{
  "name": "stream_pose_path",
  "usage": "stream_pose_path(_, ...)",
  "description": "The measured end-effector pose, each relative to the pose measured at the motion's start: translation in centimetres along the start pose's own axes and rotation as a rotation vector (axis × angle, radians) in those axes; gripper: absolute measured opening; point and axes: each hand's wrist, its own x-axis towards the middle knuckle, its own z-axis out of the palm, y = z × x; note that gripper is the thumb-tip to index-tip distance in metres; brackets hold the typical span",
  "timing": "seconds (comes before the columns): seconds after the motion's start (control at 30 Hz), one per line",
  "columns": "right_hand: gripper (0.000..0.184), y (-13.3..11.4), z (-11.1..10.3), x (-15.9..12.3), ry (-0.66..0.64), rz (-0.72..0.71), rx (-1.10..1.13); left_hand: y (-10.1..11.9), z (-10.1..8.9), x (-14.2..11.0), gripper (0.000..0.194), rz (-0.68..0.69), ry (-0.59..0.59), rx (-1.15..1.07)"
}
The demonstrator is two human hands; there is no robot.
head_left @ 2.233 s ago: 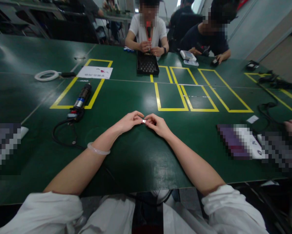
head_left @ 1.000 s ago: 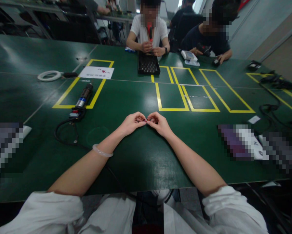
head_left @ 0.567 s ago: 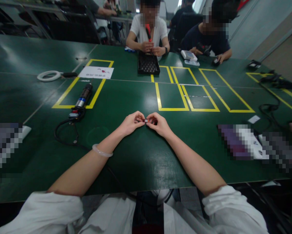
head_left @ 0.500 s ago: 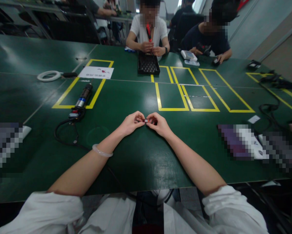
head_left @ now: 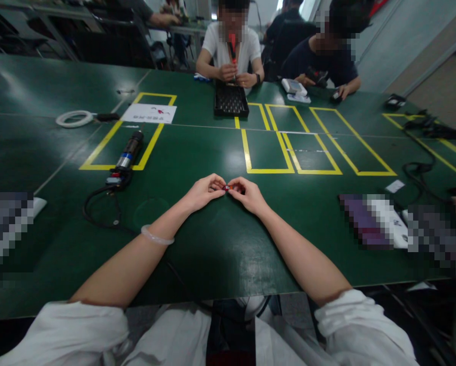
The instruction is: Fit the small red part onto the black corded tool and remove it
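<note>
Between my fingertips is a small part [head_left: 227, 188] with red, orange and pale patches; it is too small to name. My left hand [head_left: 208, 191] pinches its left side, thumb and fingers pressed together. From the right, my right hand [head_left: 248, 192] pinches the same part, its fingers curled. Both hands are just over the green table [head_left: 228, 244], and the fingers hide most of the part. A clear bangle [head_left: 157, 236] circles my left wrist.
A cylindrical tool [head_left: 126, 157] with a black cable lies left of my hands, near a paper sheet [head_left: 149, 113] and a white cable coil [head_left: 74, 119]. Yellow tape [head_left: 270, 171] marks rectangles ahead. Across the table, a person holds a red-handled tool above a black tray [head_left: 231, 107].
The small part seems turned slightly between my fingertips, with more red showing. My hands stay in nearly the same place. The person opposite has shifted the red-handled tool a little.
</note>
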Motion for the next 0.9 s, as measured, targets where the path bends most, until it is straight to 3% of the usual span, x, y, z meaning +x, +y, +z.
stream_pose_path(0.23,0.023,0.0,-0.1,0.0,0.000,0.017,0.019,0.5,-1.1,-0.2,0.039,-0.014,-0.044,0.132)
stream_pose_path(0.4,0.022,-0.2,-0.1,0.0,-0.007,0.032,0.020,0.7,-4.6,-1.2,0.044,-0.038,-0.042,0.391)
stream_pose_path(0.47,0.021,-0.4,-0.2,0.0,-0.007,0.032,0.012,0.5,-6.9,-2.1,0.047,-0.038,0.036,0.641)
stream_pose_path(0.53,0.021,-0.5,-0.2,0.0,-0.013,0.031,0.006,0.2,-9.4,-3.4,0.052,-0.072,0.189,0.947)
stream_pose_path(0.67,0.022,-0.5,-0.1,0.0,-0.025,0.031,0.013,-0.6,-14.2,-6.4,0.070,-0.307,0.541,1.295)
stream_pose_path(0.73,0.022,-0.4,-0.1,0.0,-0.026,0.030,0.018,-1.0,-16.0,-7.7,0.074,-0.501,0.528,1.289)
stream_pose_path(0.8,0.022,-0.4,-0.1,0.0,-0.027,0.031,0.020,-1.6,-17.4,-8.6,0.073,-0.652,0.427,1.225)
stream_pose_path(0.9,0.023,-0.5,-0.1,0.0,-0.029,0.037,0.011,-2.5,-18.9,-9.2,0.073,-0.659,0.354,1.190)
